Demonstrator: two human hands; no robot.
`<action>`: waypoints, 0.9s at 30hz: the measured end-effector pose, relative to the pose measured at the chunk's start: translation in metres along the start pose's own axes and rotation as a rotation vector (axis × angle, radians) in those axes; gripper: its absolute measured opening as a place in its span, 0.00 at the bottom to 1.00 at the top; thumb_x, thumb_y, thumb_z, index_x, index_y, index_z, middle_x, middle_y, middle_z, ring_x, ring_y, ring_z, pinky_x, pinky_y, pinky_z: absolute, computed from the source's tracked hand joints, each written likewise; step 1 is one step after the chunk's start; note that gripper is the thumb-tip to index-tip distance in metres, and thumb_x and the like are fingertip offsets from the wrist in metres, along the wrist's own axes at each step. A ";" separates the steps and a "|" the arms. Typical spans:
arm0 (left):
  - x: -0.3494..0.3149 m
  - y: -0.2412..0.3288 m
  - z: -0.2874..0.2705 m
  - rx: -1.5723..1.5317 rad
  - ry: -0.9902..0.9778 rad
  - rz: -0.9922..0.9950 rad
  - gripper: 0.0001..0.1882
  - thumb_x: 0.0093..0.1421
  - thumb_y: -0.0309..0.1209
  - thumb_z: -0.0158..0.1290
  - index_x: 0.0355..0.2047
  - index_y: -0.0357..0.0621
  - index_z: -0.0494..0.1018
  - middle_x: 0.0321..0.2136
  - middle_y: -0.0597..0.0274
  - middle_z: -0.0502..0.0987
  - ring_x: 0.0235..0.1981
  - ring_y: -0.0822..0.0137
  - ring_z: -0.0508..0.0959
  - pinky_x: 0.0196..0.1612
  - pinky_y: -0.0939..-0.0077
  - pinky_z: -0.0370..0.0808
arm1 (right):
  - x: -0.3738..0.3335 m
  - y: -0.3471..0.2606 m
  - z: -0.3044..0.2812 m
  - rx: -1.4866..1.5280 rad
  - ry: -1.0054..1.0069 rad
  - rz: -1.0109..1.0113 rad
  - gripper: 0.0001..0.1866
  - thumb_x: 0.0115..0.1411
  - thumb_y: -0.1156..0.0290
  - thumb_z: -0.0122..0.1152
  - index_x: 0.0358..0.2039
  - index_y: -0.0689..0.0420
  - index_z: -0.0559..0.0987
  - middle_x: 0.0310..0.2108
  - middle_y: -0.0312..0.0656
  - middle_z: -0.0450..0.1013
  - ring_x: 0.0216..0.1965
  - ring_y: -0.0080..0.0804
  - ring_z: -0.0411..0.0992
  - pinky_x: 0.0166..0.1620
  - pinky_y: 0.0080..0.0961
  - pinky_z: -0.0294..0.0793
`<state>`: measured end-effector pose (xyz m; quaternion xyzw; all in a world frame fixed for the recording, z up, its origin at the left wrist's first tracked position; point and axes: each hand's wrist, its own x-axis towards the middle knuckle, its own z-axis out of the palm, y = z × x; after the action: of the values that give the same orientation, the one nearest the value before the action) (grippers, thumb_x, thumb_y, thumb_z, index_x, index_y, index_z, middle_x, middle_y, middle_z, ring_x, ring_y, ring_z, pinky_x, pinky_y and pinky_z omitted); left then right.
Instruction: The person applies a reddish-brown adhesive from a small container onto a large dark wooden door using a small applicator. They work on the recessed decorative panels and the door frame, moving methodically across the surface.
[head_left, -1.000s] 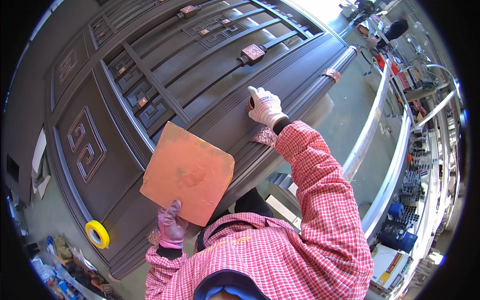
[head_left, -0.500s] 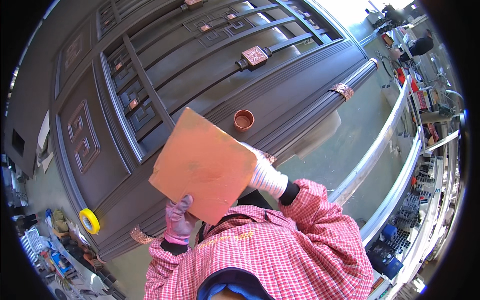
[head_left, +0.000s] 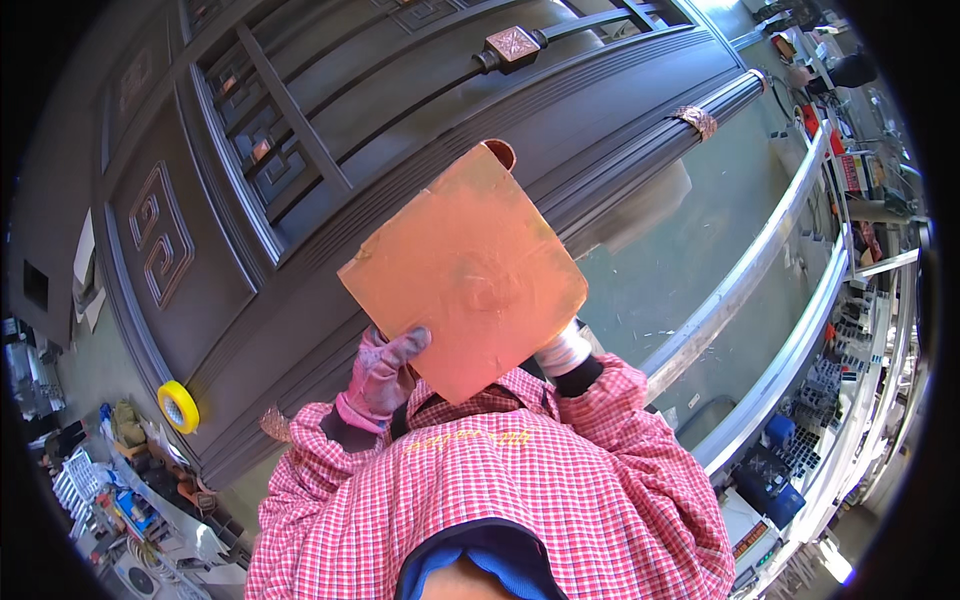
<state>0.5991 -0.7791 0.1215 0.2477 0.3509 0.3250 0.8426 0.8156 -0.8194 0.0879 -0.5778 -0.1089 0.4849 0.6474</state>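
Pink-grey-gloved left hand [head_left: 378, 375] clamps flat, square orange board [head_left: 470, 270], thumb on top. White-gloved right hand [head_left: 563, 350] is partly hidden behind board; grip cannot be told.

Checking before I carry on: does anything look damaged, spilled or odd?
The orange board in the left hand stands out: its face is smeared and blotchy, so it looks worn or dirty. No spill shows.
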 end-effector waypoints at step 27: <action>-0.005 -0.003 -0.036 -0.020 0.084 -0.092 0.28 0.63 0.26 0.55 0.63 0.41 0.62 0.57 0.53 0.72 0.57 0.54 0.74 0.60 0.53 0.72 | -0.050 -0.043 -0.005 -1.021 -0.247 -0.683 0.21 0.43 0.73 0.71 0.41 0.49 0.79 0.33 0.42 0.74 0.37 0.46 0.75 0.37 0.38 0.76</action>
<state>0.5708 -0.7784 0.0991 0.2090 0.3939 0.2993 0.8435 0.8150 -0.8539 0.1439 -0.6864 -0.5794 0.2005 0.3911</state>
